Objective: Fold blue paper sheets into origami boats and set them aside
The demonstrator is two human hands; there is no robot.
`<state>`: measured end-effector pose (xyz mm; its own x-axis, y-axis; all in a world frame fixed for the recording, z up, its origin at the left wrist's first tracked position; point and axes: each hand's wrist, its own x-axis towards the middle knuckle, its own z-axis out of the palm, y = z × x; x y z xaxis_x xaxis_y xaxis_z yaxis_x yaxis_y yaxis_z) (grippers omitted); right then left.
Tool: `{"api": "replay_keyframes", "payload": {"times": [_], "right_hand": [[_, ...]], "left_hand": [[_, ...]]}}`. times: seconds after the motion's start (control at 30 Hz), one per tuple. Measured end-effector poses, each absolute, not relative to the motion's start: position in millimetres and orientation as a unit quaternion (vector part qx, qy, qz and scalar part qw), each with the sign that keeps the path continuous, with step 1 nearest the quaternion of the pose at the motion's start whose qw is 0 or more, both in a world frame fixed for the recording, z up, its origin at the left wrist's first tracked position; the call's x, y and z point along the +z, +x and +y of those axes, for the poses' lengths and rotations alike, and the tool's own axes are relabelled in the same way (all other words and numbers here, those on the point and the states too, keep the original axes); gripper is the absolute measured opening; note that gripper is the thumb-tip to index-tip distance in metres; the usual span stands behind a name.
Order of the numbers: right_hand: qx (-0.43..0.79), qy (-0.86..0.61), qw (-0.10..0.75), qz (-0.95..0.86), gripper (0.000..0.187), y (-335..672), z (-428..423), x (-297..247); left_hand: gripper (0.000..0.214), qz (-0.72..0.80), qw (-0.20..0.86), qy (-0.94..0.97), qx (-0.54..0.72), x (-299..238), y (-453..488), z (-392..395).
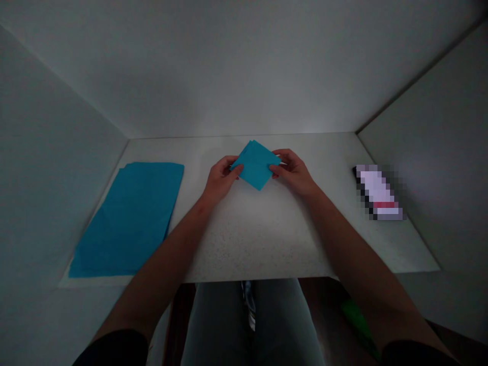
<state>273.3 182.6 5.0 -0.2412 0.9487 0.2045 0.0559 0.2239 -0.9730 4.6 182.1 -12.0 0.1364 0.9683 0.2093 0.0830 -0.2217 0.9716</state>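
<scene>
A small folded piece of blue paper (256, 163), diamond-shaped with one corner toward me, is held up over the middle of the table. My left hand (224, 175) pinches its left corner, thumb on the front face and fingers behind. At the right corner, my right hand (293, 172) grips it the same way, with the fingertips partly hidden behind the paper. Near the top corner, layered edges of the fold show.
A stack of large blue paper sheets (131, 218) lies at the left of the white table (251, 244). On the right rests a phone (379, 193), blurred into blocks. Walls (244, 66) enclose the back and both sides. Something green (356, 317) is below the table at right.
</scene>
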Motion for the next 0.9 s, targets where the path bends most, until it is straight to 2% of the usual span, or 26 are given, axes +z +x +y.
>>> {"api": "replay_keyframes", "payload": {"times": [0.37, 0.57, 0.9], "right_hand": [[0.487, -0.418, 0.466, -0.61, 0.027, 274.7, 182.0, 10.0], [0.483, -0.406, 0.467, -0.62, 0.038, 274.3, 178.8, 12.7], [0.46, -0.386, 0.5, -0.624, 0.045, 274.3, 185.6, -1.2]], "left_hand": [[0.035, 0.425, 0.491, 0.603, 0.463, -0.1, 2.2, 179.5], [0.055, 0.421, 0.511, 0.579, 0.475, 4.1, 2.9, 177.2], [0.045, 0.426, 0.484, 0.593, 0.483, -6.5, 3.5, 179.4]]}}
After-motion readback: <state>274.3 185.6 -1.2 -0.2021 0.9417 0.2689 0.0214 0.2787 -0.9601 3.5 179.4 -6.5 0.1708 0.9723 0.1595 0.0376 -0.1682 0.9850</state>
